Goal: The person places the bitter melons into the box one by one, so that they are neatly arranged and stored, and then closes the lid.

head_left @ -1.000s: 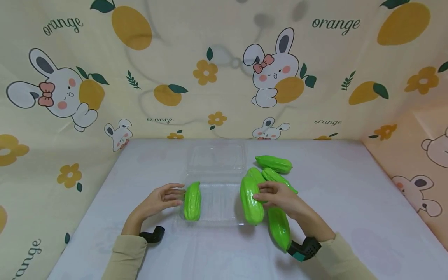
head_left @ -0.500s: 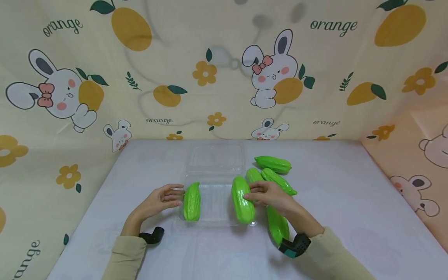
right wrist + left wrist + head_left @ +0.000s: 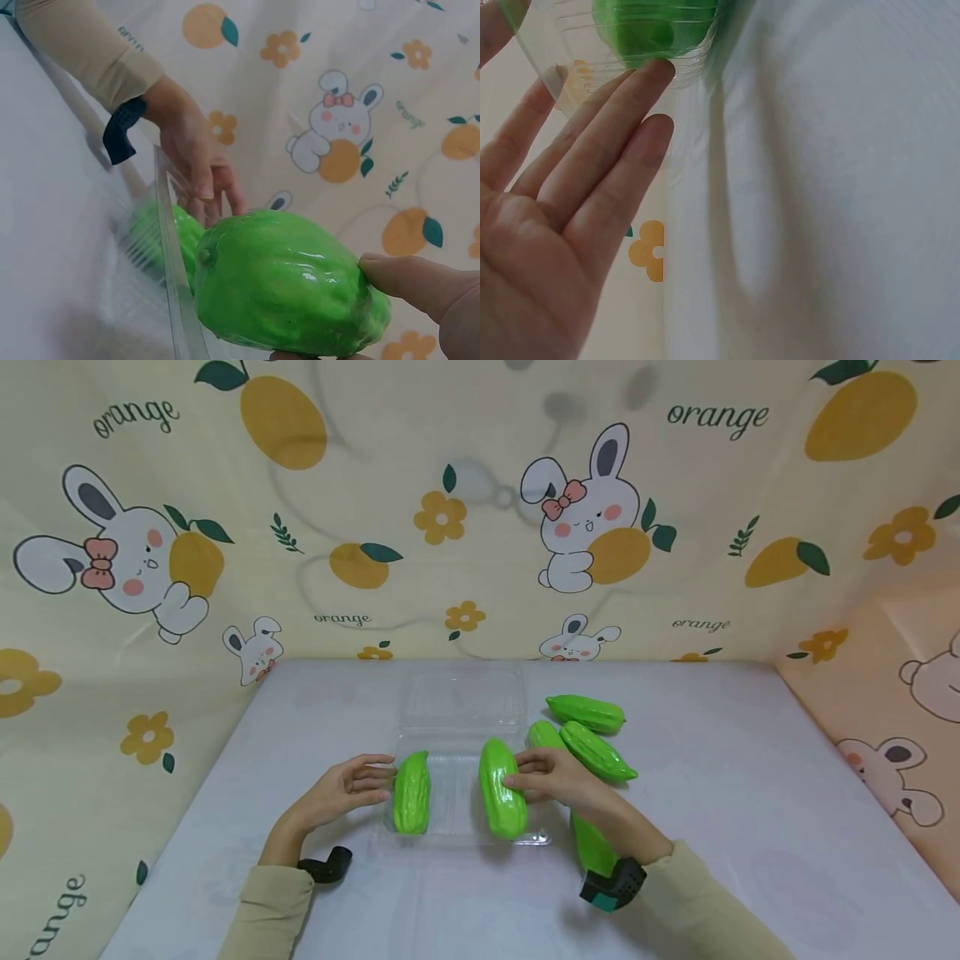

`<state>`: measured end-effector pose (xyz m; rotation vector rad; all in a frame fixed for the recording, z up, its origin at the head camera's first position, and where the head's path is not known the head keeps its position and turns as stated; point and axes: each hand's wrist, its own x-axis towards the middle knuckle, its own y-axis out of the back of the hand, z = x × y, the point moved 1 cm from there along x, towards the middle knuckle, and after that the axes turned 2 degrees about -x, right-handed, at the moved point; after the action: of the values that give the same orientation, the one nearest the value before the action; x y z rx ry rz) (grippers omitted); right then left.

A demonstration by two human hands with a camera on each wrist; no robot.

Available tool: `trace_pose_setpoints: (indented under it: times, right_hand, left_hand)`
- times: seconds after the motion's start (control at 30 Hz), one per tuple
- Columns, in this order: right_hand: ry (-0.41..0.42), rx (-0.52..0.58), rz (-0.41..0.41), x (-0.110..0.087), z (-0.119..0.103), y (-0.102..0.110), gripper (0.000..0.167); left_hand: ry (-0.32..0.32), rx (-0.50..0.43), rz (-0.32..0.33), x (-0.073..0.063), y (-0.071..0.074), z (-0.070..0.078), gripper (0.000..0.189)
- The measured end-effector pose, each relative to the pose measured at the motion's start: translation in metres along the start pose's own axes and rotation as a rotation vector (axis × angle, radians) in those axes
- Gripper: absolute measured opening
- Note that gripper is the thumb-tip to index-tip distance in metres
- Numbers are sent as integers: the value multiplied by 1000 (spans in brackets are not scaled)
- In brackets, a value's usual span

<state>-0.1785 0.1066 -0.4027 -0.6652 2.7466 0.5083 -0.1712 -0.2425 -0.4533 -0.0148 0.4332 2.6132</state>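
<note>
My right hand (image 3: pixel 558 781) pinches a glossy green ribbed gourd (image 3: pixel 502 789) between thumb and fingers, over the right side of a clear plastic clamshell box (image 3: pixel 454 797). In the right wrist view that gourd fills the middle, with the thumb (image 3: pixel 412 281) on its end. Another green gourd (image 3: pixel 412 793) lies inside the box along its left wall. My left hand (image 3: pixel 348 789) is beside that wall, fingers extended and thumb apart. The left wrist view has its fingertips (image 3: pixel 658 75) right at the clear plastic, below the gourd.
The box's lid (image 3: pixel 461 697) is folded back, away from me. Right of the box lie several more green gourds, including one at the back (image 3: pixel 587 713), one angled (image 3: pixel 597 752) and one partly under my right forearm (image 3: pixel 592 843). A patterned cloth (image 3: pixel 450 568) hangs behind the white table.
My right hand has carried its gourd leftward, from the box's right edge to over its inside. The left hand and the gourd in the box have stayed put.
</note>
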Motion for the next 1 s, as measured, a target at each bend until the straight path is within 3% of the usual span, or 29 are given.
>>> trace_pose_setpoints:
  times: [0.23, 1.0]
  right_hand:
    - [-10, 56, 5, 6, -1, -8, 64]
    - [-3, 50, 24, 21, -5, -30, 62]
  left_hand:
    - [1, -9, 0, 0, 0, 0, 62]
    - [0, -14, -8, 0, 0, 0, 62]
